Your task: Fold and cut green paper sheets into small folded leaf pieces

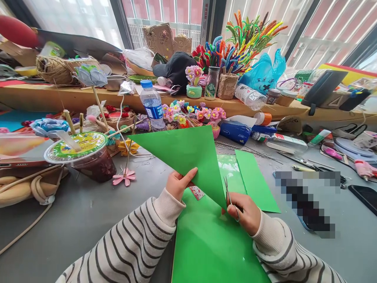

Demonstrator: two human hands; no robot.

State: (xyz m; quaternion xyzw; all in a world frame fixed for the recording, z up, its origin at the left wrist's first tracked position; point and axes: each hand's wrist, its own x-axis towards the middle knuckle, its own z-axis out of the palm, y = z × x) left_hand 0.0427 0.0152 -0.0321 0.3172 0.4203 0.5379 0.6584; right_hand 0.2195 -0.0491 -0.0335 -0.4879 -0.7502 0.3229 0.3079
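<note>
Apparently, green paper [190,151] partly blocks the water bottle [152,105].

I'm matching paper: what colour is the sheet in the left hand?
The sheet is green, in the head view.

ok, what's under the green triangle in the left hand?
A red-and-white patch and a large green sheet show past the lower edge of the triangle; the rest is covered.

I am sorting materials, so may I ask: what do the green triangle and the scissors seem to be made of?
Triangle: probably paper or thin card, smooth, fairly matte; edges look crisp.
Scissors: likely bare metal, somewhat shiny; blades look silvery grey.
</note>
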